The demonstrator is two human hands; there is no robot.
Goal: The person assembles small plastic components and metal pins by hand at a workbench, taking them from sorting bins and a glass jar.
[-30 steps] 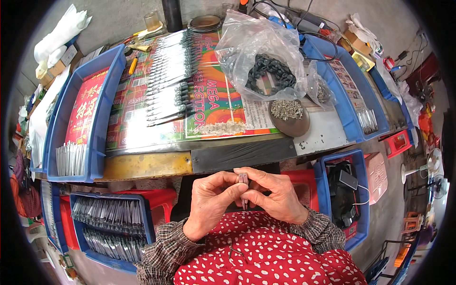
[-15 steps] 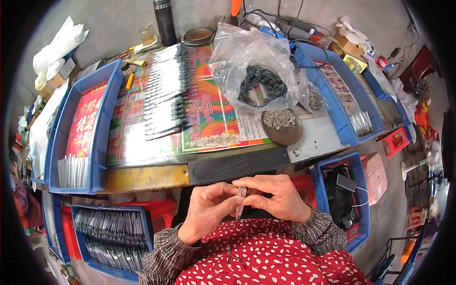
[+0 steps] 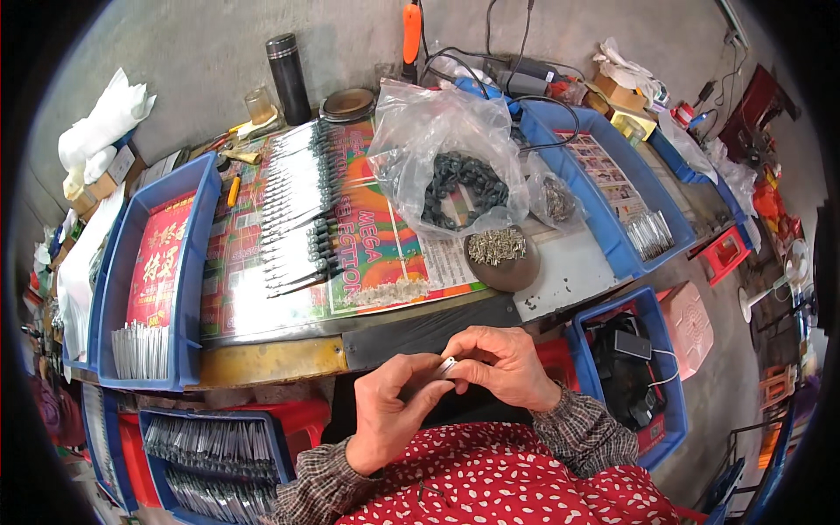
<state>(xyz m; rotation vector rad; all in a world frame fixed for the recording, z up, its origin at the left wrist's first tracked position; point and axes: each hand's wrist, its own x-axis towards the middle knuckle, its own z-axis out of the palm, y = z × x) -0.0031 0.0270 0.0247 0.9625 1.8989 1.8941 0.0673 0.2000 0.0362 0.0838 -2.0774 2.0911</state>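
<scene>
In front of my body, just off the table's near edge, both hands pinch a small silver metal piece (image 3: 448, 367) with a hole near its end. My left hand (image 3: 392, 401) grips its lower part between thumb and fingers, hiding most of its length. My right hand (image 3: 500, 366) is closed at its upper end, thumb and index finger against it. Beyond them, a round brown dish (image 3: 507, 277) holds many tiny metal pins (image 3: 496, 246). A clear plastic bag (image 3: 398, 144) with black plastic parts (image 3: 455, 166) stands behind the dish. Silver blade-like pieces with black ends (image 3: 302, 197) lie in a long row.
Blue trays of slim silver pieces stand at the table's left (image 3: 191, 302) and right (image 3: 604, 210). Below the table are a blue bin of black-ended pieces (image 3: 282, 437) and a blue bin with a power adapter (image 3: 669, 398). A black flask (image 3: 289, 79) stands against the wall.
The silver piece has tilted, and its holed end now shows above my fingers. My left hand has turned and shifted slightly lower. The whole view has shifted a little.
</scene>
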